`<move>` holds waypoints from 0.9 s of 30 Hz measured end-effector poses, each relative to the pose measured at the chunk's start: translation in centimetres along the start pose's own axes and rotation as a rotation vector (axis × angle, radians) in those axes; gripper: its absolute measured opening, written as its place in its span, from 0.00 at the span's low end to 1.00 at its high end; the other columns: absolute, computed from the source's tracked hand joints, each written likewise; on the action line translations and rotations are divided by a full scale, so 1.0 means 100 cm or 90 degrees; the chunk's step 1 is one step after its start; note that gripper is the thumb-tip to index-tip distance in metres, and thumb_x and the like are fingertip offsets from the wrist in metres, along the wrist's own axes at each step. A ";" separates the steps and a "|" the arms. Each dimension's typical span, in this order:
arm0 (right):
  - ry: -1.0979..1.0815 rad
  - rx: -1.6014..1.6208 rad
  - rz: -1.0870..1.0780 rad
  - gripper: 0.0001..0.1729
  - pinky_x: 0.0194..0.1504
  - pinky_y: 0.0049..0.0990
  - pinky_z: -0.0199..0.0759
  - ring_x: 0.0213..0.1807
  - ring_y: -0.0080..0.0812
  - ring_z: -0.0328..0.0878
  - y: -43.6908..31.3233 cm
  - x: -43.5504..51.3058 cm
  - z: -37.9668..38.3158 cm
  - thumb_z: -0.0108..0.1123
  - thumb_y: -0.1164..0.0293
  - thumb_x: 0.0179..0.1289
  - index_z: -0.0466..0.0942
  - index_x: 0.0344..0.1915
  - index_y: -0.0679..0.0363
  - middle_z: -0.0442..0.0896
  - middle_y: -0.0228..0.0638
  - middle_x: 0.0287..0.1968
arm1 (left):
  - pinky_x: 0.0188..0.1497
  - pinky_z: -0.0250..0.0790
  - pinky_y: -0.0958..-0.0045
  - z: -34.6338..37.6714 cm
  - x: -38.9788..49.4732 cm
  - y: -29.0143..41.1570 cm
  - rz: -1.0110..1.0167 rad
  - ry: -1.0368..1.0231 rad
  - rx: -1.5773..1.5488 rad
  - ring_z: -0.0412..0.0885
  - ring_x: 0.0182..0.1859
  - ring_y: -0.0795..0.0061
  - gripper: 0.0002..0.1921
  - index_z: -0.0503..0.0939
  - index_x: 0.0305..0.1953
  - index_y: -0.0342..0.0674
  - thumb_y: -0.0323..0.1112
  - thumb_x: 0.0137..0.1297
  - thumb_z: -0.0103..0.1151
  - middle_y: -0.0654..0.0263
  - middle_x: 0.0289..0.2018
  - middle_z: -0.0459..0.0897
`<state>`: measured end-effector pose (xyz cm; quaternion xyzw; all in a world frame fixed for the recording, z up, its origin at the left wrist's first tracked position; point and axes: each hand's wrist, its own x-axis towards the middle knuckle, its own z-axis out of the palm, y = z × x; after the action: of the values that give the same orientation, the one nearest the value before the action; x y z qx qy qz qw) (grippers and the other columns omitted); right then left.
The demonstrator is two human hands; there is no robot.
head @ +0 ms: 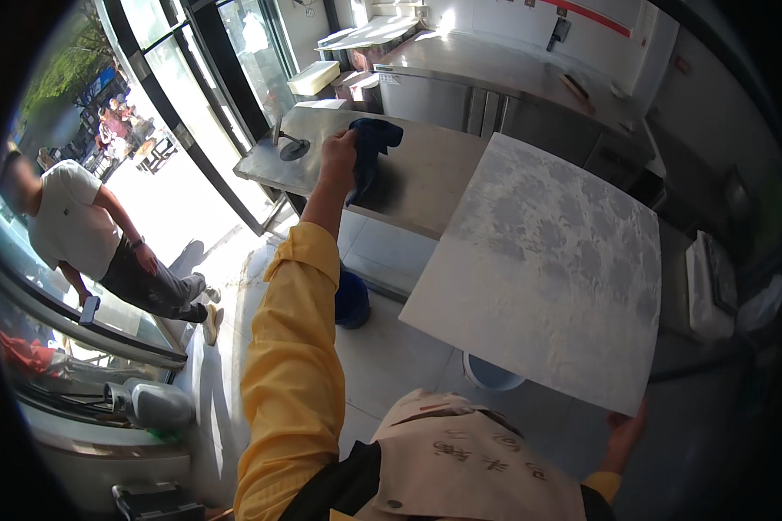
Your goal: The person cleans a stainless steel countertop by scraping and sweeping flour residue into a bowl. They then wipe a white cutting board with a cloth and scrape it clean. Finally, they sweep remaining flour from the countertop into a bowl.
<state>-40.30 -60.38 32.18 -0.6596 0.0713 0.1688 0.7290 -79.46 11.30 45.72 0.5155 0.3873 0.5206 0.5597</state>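
My left hand point(340, 155) reaches far forward and grips a dark blue cloth point(375, 140). The cloth hangs down over a stainless steel table point(440, 153); whether it touches the top is hard to tell. At the lower right, my right hand point(625, 430) holds the near corner of a large pale board point(528, 273). The board is tilted, its far corner in front of the steel table. Whitish streaks and grey patches mark its upper half, while the lower part looks more even. Most of my right-hand fingers are hidden behind the board.
A blue bucket point(352, 301) and a pale bucket point(492, 374) stand on the tiled floor. A person point(78, 221) with a phone is by the glass door at left. Behind runs a steel counter point(482, 58), with a cleaver point(558, 32) on the wall above.
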 end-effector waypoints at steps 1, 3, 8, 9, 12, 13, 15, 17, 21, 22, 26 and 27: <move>0.008 -0.004 0.011 0.33 0.22 0.32 0.80 0.26 0.31 0.84 0.003 0.003 -0.009 0.55 0.41 0.75 0.79 0.59 0.60 0.88 0.37 0.37 | 0.34 0.80 0.69 0.005 0.004 0.019 -0.016 -0.049 -0.043 0.87 0.32 0.68 0.12 0.83 0.48 0.33 0.36 0.76 0.56 0.60 0.37 0.89; -0.003 -0.021 0.042 0.33 0.23 0.33 0.81 0.25 0.32 0.84 0.018 0.024 -0.023 0.55 0.42 0.75 0.80 0.58 0.60 0.88 0.38 0.35 | 0.39 0.81 0.69 -0.007 0.016 0.042 0.094 -0.085 0.007 0.88 0.36 0.68 0.11 0.83 0.51 0.34 0.33 0.75 0.57 0.60 0.40 0.89; -0.058 -0.055 0.020 0.28 0.23 0.34 0.81 0.25 0.33 0.84 0.058 0.060 -0.027 0.52 0.45 0.78 0.81 0.53 0.58 0.87 0.38 0.34 | 0.56 0.78 0.67 -0.015 0.043 0.109 0.386 -0.202 0.260 0.87 0.50 0.56 0.32 0.79 0.63 0.38 0.13 0.53 0.65 0.53 0.50 0.87; -0.057 -0.055 -0.004 0.27 0.23 0.34 0.81 0.26 0.33 0.83 0.062 0.055 -0.020 0.51 0.46 0.78 0.81 0.53 0.58 0.87 0.38 0.34 | 0.57 0.78 0.66 -0.007 0.043 0.108 0.403 -0.199 0.333 0.87 0.51 0.55 0.33 0.79 0.63 0.38 0.12 0.53 0.66 0.53 0.51 0.87; -0.039 -0.040 -0.006 0.27 0.23 0.35 0.81 0.25 0.33 0.83 0.060 0.052 -0.007 0.51 0.46 0.78 0.81 0.52 0.58 0.87 0.37 0.33 | 0.54 0.78 0.65 0.034 0.025 0.113 0.491 -0.204 0.555 0.87 0.49 0.56 0.31 0.80 0.62 0.38 0.17 0.54 0.69 0.52 0.49 0.88; -0.037 -0.041 0.014 0.26 0.23 0.35 0.81 0.25 0.33 0.83 0.058 0.053 -0.001 0.51 0.46 0.78 0.81 0.52 0.58 0.87 0.37 0.33 | 0.50 0.79 0.66 0.035 0.008 0.114 0.560 -0.194 0.663 0.88 0.45 0.58 0.27 0.81 0.60 0.37 0.21 0.56 0.70 0.53 0.46 0.89; -0.048 -0.047 0.049 0.26 0.23 0.36 0.81 0.25 0.33 0.83 0.056 0.058 0.018 0.51 0.46 0.78 0.81 0.51 0.58 0.86 0.37 0.33 | 0.42 0.79 0.67 0.037 -0.001 0.095 -0.027 -0.077 0.371 0.88 0.37 0.65 0.17 0.86 0.53 0.35 0.32 0.64 0.68 0.55 0.37 0.90; -0.053 -0.047 0.075 0.26 0.23 0.36 0.81 0.25 0.34 0.82 0.054 0.060 0.029 0.52 0.46 0.78 0.81 0.51 0.58 0.86 0.37 0.32 | 0.37 0.77 0.68 0.011 -0.011 0.058 0.064 -0.069 0.574 0.86 0.31 0.71 0.16 0.88 0.46 0.34 0.41 0.69 0.64 0.57 0.31 0.89; -0.045 -0.053 0.119 0.25 0.24 0.37 0.81 0.25 0.34 0.82 0.054 0.054 0.033 0.52 0.46 0.78 0.81 0.50 0.58 0.85 0.37 0.31 | 0.49 0.78 0.63 -0.026 -0.006 0.013 0.134 -0.048 0.593 0.89 0.42 0.58 0.19 0.88 0.49 0.35 0.45 0.67 0.66 0.52 0.39 0.91; -0.027 -0.054 0.125 0.25 0.24 0.37 0.81 0.25 0.34 0.82 0.054 0.050 0.030 0.52 0.47 0.78 0.81 0.50 0.58 0.85 0.37 0.31 | 0.51 0.77 0.63 -0.018 -0.006 0.008 0.137 -0.061 0.589 0.88 0.45 0.56 0.20 0.87 0.50 0.35 0.46 0.67 0.67 0.51 0.42 0.90; 0.029 -0.076 0.162 0.25 0.24 0.38 0.81 0.25 0.35 0.81 0.062 0.018 0.008 0.53 0.47 0.78 0.81 0.49 0.58 0.85 0.37 0.30 | 0.59 0.75 0.62 0.019 -0.005 0.009 0.115 -0.152 0.651 0.86 0.54 0.53 0.26 0.84 0.57 0.38 0.50 0.64 0.68 0.48 0.50 0.88; 0.042 -0.080 0.172 0.25 0.24 0.38 0.81 0.25 0.35 0.81 0.067 0.007 0.003 0.53 0.47 0.78 0.81 0.48 0.58 0.85 0.37 0.30 | 0.60 0.75 0.61 0.027 0.001 0.007 0.167 -0.157 0.677 0.86 0.55 0.52 0.27 0.84 0.58 0.38 0.51 0.63 0.68 0.48 0.50 0.88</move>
<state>-41.91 -59.48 25.74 -0.6934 0.1726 0.2476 0.6543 -76.93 10.88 46.83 0.8275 0.4609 0.2547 0.1947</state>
